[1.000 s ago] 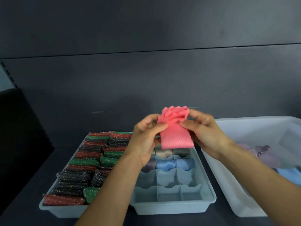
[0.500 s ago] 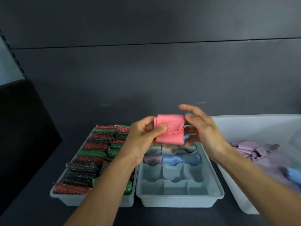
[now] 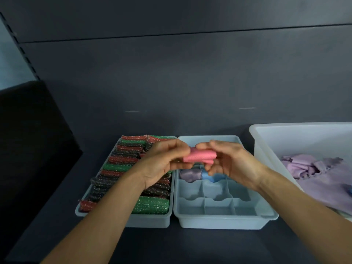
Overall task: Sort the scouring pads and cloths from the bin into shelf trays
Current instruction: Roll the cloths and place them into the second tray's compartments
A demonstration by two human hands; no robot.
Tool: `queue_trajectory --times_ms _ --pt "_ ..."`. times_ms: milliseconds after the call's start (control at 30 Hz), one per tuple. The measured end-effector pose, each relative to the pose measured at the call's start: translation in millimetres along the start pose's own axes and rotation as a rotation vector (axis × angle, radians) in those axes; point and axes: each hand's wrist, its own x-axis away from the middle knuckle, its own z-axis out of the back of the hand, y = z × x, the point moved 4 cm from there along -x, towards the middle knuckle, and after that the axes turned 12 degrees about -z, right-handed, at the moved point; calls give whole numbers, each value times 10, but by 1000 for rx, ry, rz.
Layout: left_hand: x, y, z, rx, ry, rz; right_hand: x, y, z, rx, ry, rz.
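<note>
Both forearms reach in from the near edge. Left hand [image 3: 162, 164] and right hand [image 3: 234, 164] meet over the shelf [image 3: 190, 244], each pinching one end of the pink cloth [image 3: 200, 157].

Change from half a second ago: the cloth was then a flat folded square, raised, with my right fingers spread. Now it is a tight sideways roll, held lower, and my right fingers curl round its right end. Left thumb and fingers close on the left end.

The roll hangs between my two hands, above the back rows of the divided tray [image 3: 224, 223], clear of it. Below my right hand, a lilac roll [image 3: 190, 175] and a blue roll [image 3: 206, 176] sit side by side in their compartments. The two front rows hold nothing.

Left, touching it: the pad tray [image 3: 148, 221], packed with red, green and dark scouring pads [image 3: 150, 205].

Right, slightly farther back: the white bin [image 3: 285, 138], with loose lilac cloths [image 3: 304, 166] inside.

Behind everything, a dark back panel [image 3: 190, 82].
</note>
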Motion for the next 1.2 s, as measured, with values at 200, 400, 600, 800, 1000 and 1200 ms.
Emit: queue_trajectory --times_ms 200,400,600,800,1000,1200 --pt "-36 -107 40 -797 -125 -138 -150 208 17 564 272 42" --pt "98 -228 -45 -1210 -218 -201 -281 445 -49 944 347 4" --pt "124 -342 -122 -1340 -394 -157 -227 516 -120 1334 328 -45" --pt "104 -279 18 -1285 -322 -135 -336 540 -221 1519 278 -75" --pt "-5 -289 10 -1187 -261 -73 -296 469 -286 1519 159 -163" --pt "-313 -273 -438 -929 -100 -244 314 -179 342 1329 738 169"
